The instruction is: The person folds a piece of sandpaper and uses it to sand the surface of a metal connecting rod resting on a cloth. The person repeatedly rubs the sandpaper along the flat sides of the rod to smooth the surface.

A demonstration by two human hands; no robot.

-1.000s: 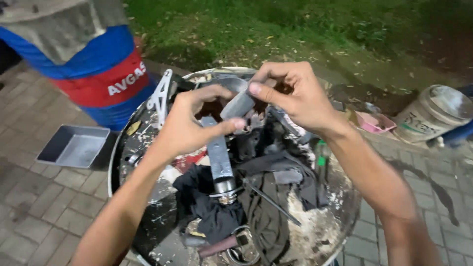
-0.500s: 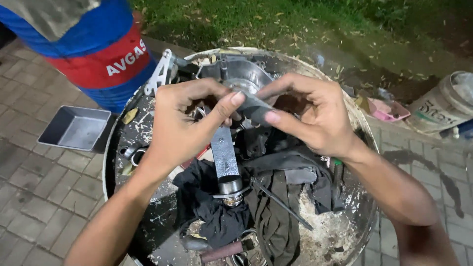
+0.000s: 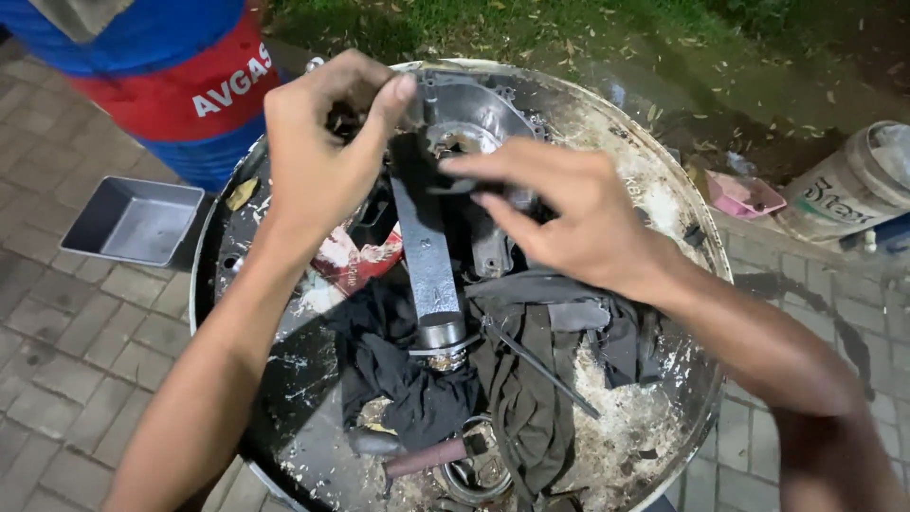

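Hands [image 3: 313,161] gripping grey metal arm [image 3: 424,246]

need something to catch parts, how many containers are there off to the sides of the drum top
3: a grey rectangular tray on the paving at left, a small pink tub at right, and a pale bucket lying tilted at far right. Others may sit out of frame.

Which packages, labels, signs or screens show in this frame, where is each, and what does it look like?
Drum: top left, behind the round work surface; blue barrel with a red band carrying white lettering.
Bucket: right edge, lying tilted on the ground; dirty white, round, dark printed label.
Wrapper: on the work surface below the left hand; crumpled, red and white.
No signs or screens.
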